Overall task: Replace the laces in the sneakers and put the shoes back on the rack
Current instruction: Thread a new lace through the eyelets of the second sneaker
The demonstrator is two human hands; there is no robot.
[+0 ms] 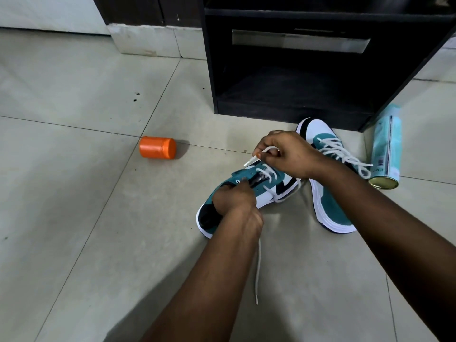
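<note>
Sneakers [249, 191] before rack [296, 70], jar [157, 147] left.

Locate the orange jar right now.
In the head view, the orange jar lies on its side on the floor tiles, left of the sneaker being laced and in front-left of the black rack, touching nothing.

home interior, likely entryway or room corner: pale glossy tiled floor [74, 193] with dark grout lines, low black wooden shoe rack [296, 70] with open shelves standing on it, white wall plinth [145, 41] behind, pair of teal-white sneakers [328, 183] on floor, orange jar [157, 147] and spray can [386, 151] lying about
</note>
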